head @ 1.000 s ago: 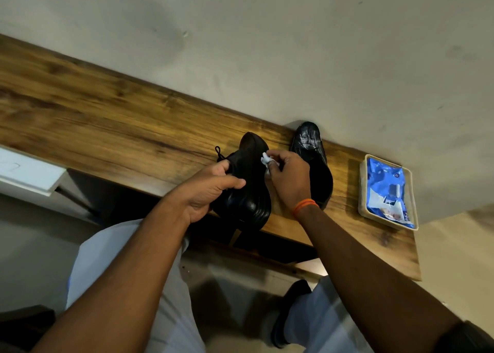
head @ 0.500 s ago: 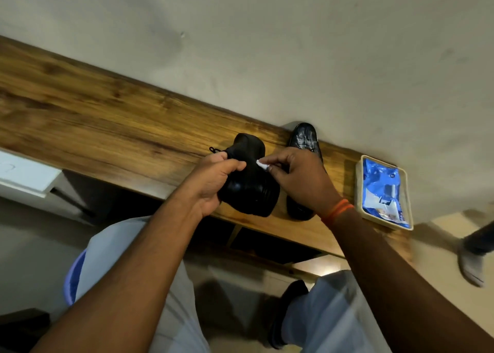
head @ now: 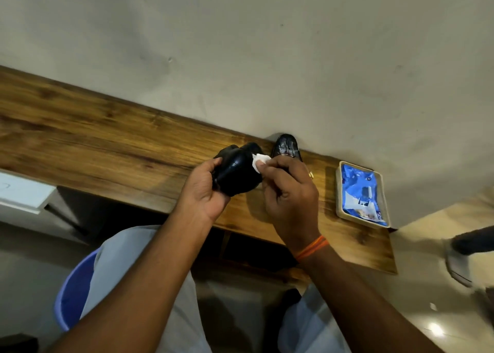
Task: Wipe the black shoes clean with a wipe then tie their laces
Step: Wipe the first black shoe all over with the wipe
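While my left hand [head: 204,189] grips the glossy black leather shoe [head: 236,172] above the brown wooden desk [head: 107,149], its long axis runs from near me toward the wall; which end leads I cannot tell. My right hand [head: 290,195] pinches a small white wipe [head: 258,162] against the shoe's right flank. The second black shoe [head: 286,147] lies on the desk just behind, toe to the wall. A beige tray [head: 340,192] with a blue wipe packet [head: 361,192] sits well to the right.
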